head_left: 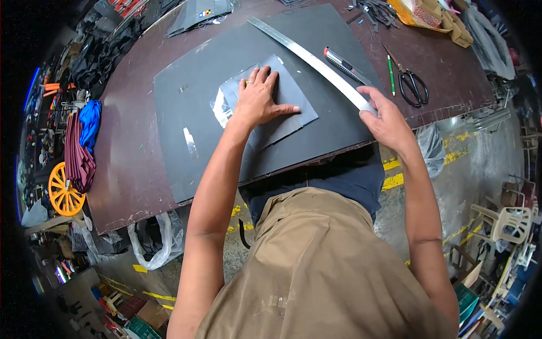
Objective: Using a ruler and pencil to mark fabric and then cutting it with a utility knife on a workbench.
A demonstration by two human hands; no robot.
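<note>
My left hand lies flat, fingers spread, on a stack of dark grey sheet pieces in the middle of a large dark cutting mat. A shiny clear or silvery scrap sticks out from under the sheets at the left. My right hand grips the near end of a long steel ruler, which runs diagonally across the mat toward the far edge. A utility knife with a red tip lies just beyond the ruler.
Black scissors and a green pen lie on the brown table to the right. Dark scraps sit at the far edge. Left of the table are rolled red and blue fabric and an orange wheel. Plastic bags hang below.
</note>
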